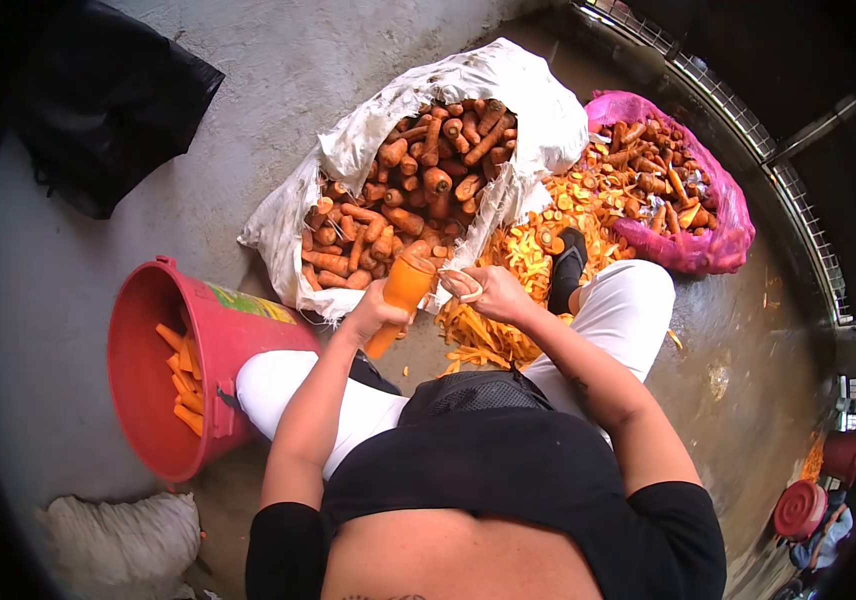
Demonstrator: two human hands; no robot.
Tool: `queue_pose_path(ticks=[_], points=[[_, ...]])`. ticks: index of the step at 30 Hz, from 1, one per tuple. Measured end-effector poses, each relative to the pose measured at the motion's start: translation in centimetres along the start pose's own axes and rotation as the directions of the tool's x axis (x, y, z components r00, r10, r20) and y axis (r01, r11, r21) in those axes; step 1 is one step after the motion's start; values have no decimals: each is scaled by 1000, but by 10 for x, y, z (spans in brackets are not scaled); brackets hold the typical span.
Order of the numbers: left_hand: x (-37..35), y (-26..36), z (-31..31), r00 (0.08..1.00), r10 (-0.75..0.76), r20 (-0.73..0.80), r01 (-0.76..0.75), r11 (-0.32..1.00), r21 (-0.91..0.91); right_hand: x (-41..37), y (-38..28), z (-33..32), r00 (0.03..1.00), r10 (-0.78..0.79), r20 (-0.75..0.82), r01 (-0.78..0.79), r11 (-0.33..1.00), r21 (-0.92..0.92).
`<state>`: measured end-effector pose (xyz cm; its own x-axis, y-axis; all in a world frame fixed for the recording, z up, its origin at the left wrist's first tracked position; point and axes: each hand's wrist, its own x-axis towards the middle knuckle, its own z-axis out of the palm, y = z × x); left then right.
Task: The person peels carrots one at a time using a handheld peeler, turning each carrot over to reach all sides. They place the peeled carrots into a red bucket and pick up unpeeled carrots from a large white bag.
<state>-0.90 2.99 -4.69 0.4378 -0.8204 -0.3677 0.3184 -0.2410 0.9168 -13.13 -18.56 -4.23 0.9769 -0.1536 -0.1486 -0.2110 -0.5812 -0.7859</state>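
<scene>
At my left knee stands a red bucket [148, 380] with peeled carrot pieces [183, 385] lying inside. My left hand [373, 315] is closed firmly around the lower half of a carrot [403, 295], holding it nearly upright above my lap, thick end up. My right hand [493, 293] is curled shut on a pale peeler [458, 283], which sits just beside the carrot's top. Just beyond both hands gapes a white sack [538, 110] full of unpeeled carrots. A heap of orange peelings [523, 250] spreads under my right hand across to a pink net bag [718, 240] of more carrots.
</scene>
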Motion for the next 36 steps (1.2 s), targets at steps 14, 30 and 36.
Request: queue_pose_path(ticks=[14,30,36], points=[[-14,10,13,799,-52,599,392,800,-454,16,2,-17,992,-124,18,122,989,88],[31,1,-5,855,329,-400,1,770,637,37,-16,-25,952,301,-47,-239,835,496],[29,21,0,745,517,-421,196,434,879,29,-6,12,995,17,-99,24,913,406]])
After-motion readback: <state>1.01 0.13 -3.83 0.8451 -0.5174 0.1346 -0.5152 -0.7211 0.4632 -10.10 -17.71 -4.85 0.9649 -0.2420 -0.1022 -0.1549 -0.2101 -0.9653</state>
